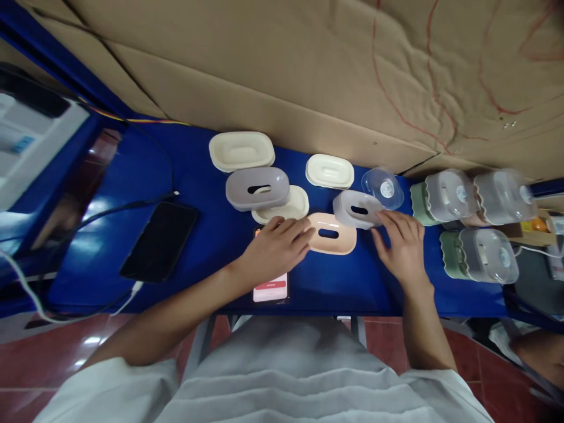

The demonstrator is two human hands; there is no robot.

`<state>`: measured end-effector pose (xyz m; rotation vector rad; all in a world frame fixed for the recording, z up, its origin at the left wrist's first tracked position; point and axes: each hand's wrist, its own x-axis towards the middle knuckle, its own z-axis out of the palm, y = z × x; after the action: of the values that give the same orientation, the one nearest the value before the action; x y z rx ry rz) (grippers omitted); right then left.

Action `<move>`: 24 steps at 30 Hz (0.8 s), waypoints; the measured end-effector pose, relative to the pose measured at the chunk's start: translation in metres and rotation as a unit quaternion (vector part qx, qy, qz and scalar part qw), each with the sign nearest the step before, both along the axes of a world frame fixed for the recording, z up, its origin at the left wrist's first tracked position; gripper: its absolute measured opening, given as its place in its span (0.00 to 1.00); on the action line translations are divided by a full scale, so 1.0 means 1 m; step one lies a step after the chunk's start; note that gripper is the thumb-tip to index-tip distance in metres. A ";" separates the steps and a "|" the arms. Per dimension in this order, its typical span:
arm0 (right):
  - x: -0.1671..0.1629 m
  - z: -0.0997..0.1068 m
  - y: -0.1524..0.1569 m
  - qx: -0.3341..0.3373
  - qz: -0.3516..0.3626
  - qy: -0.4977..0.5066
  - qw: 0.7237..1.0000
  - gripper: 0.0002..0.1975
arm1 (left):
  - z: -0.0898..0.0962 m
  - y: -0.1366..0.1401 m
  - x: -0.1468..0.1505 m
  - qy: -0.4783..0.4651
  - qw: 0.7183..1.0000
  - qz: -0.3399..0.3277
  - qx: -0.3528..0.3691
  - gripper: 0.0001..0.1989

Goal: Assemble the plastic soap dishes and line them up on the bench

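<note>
My left hand [279,247] has its fingers closed at the left end of a peach oval plastic piece with a slot in its middle [341,244]. That piece lies low over the blue table. With thumb and fingers, my right hand [402,244] grips the right end of a lilac-grey slotted oval tray [346,212], just behind the peach piece. A clear lid [374,179] with a round label lies beyond the right hand. A phone with a lit screen [269,292] is partly hidden under my left hand and forearm.
At the back left are a cream oval tray [241,150], a larger grey slotted tray [238,197] and a cream lid [296,202]. A white lid [329,170] sits behind. Clear-lidded containers [489,255] stand right. A dark phone [161,241] and cables lie left.
</note>
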<state>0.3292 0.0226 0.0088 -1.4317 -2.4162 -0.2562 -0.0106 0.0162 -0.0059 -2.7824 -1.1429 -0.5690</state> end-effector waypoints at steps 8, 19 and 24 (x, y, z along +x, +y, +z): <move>-0.051 -0.013 -0.016 -0.049 0.179 -0.011 0.983 0.16 | -0.010 0.020 -0.011 -0.018 0.987 0.132 -0.086 0.09; -0.042 -0.023 -0.021 -0.024 0.049 0.189 0.981 0.14 | -0.013 -0.002 0.028 -0.026 0.989 -0.119 -0.083 0.14; -0.053 -0.025 -0.030 -0.054 0.083 0.105 0.990 0.18 | -0.010 -0.005 0.017 -0.083 0.991 -0.103 -0.023 0.11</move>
<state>0.2763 -0.0072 -0.0157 -1.2224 -2.3875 0.0623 0.0067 0.0117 -0.0162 -2.9620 -0.9094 -0.8165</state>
